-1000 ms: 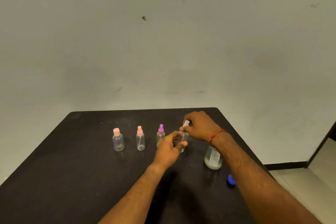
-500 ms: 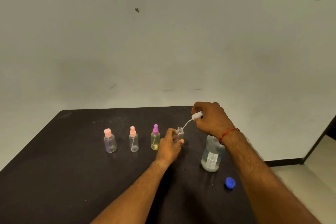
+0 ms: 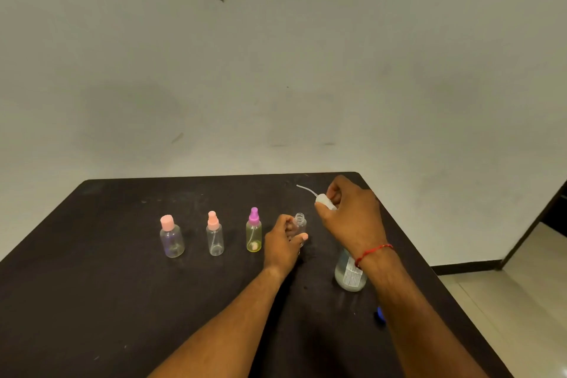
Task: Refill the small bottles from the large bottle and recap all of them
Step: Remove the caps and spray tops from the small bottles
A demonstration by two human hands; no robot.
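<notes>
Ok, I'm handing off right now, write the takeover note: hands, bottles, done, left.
Left hand grips the open small clear bottle, upright on the table.
Right hand holds its white spray cap, dip tube clear of the neck.
Three small bottles stand capped in a row: pink flip-cap, pink spray, purple spray.
Large bottle stands behind the right wrist; blue cap lies off, nearer the table's front edge.
Done: one small bottle uncapped.
Left: uncapping the rest, pouring, recapping everything.
</notes>
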